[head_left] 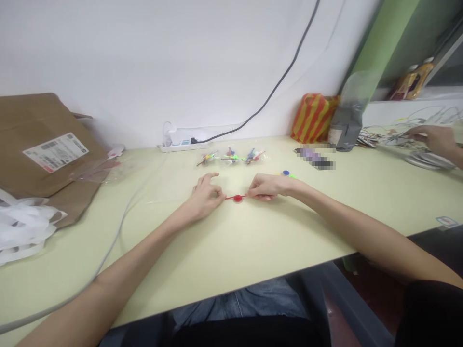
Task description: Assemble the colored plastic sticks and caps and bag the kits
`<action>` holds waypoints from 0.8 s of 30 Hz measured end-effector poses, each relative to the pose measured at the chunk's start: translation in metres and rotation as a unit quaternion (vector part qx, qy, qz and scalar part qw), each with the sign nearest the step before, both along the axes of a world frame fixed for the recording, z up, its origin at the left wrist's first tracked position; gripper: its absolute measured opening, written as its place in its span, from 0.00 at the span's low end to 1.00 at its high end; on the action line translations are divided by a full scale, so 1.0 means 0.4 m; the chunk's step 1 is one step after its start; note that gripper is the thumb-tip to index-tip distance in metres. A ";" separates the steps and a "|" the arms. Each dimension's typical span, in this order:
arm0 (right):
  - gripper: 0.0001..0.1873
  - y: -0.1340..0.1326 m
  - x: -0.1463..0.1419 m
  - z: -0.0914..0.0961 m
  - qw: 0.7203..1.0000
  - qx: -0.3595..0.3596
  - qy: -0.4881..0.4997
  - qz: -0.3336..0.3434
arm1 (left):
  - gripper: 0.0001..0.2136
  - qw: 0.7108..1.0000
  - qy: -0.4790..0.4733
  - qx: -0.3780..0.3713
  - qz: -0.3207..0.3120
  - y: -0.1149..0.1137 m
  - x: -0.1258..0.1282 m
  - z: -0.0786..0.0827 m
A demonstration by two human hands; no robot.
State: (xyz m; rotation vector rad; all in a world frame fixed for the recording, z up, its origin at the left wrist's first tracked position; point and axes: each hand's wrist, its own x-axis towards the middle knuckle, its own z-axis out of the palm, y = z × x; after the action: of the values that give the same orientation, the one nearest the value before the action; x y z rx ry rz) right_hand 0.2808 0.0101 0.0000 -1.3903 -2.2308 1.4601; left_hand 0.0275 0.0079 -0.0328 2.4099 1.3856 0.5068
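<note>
A small red toy watch (237, 197) with a round face and thin strap lies stretched between my hands on the pale yellow table (231, 241). My left hand (205, 195) pinches the strap's left end, fingers closed. My right hand (266, 186) pinches the strap's right end, fingers curled. Just behind my right hand lies a blue and green toy piece (287, 173). Three small clear bags of colourful toys (230, 156) sit further back.
A white power strip (181, 143) with a dark cable sits by the wall. Flattened cardboard (43, 144) and white plastic bags (21, 226) lie left. A striped bag (313, 118), a grey pouch (345, 125) and another person's hand (434, 140) over cables are at the right.
</note>
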 end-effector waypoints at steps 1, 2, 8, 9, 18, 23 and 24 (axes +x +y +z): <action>0.17 0.000 0.001 0.001 1.000 0.000 0.003 0.003 | 0.15 1.000 -0.003 -0.002 -0.002 -0.001 -0.002 0.001; 0.17 0.000 0.003 0.001 1.000 0.000 0.006 0.006 | 0.16 1.000 -0.005 -0.005 -0.004 -0.002 -0.003 0.003; 0.17 0.007 0.015 -0.010 1.000 -0.001 0.022 0.019 | 0.17 0.999 -0.008 -0.036 0.000 -0.009 -0.007 0.013; 0.18 0.008 0.016 -0.012 0.999 0.001 0.025 0.022 | 0.17 0.999 -0.009 -0.043 0.001 -0.009 -0.008 0.013; 0.19 0.006 0.023 -0.014 0.998 -0.003 0.048 0.030 | 0.16 0.997 -0.072 -0.034 0.005 -0.002 -0.014 -0.005; 0.19 0.004 0.021 -0.015 0.997 -0.026 0.072 0.018 | 0.17 0.993 -0.119 -0.023 0.000 0.003 -0.012 -0.017; 0.19 0.004 0.021 -0.016 0.996 -0.031 0.077 0.016 | 0.17 0.992 -0.125 -0.020 -0.004 0.003 -0.011 -0.017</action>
State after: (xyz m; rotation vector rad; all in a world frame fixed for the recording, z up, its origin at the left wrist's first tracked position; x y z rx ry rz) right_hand 0.2893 0.0116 -0.0063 -1.2174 -2.1394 1.6025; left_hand 0.0232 0.0091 -0.0395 2.2284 1.2658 0.7442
